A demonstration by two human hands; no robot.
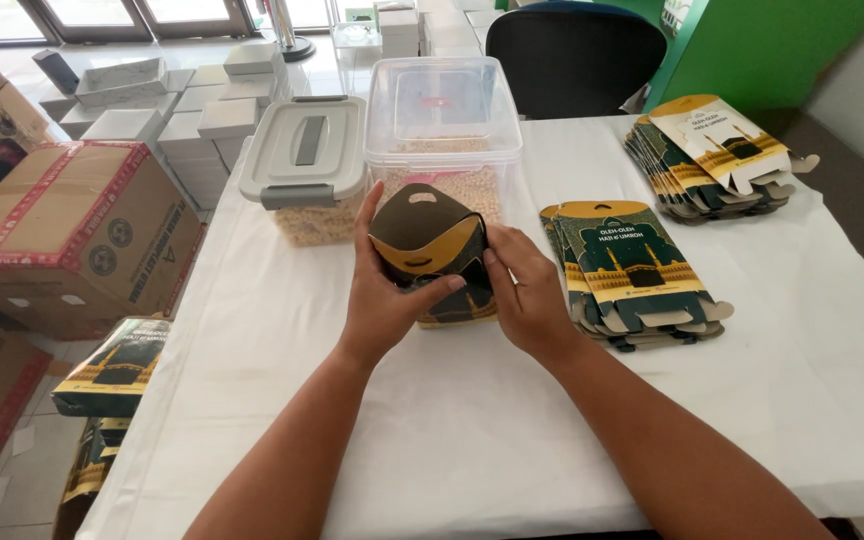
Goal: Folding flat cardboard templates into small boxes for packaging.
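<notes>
A small dark green and gold cardboard box [430, 245] with a curved handle flap stands partly folded on the white tablecloth [452, 420]. My left hand [382, 295] grips its left side, thumb across the front. Pressed against the box's right side, my right hand [525, 295] has its fingers on the lower edge. Just to the right lies a stack of flat unfolded boxes [632, 270] of the same print.
Behind the box stand an open clear tub [444, 130] of pale round grains and a grey-lidded tub [304, 165]. A second stack of flat boxes [714, 155] lies far right. Cardboard cartons [72, 230] and white boxes [182, 110] crowd the left; a dark chair [572, 55] is beyond.
</notes>
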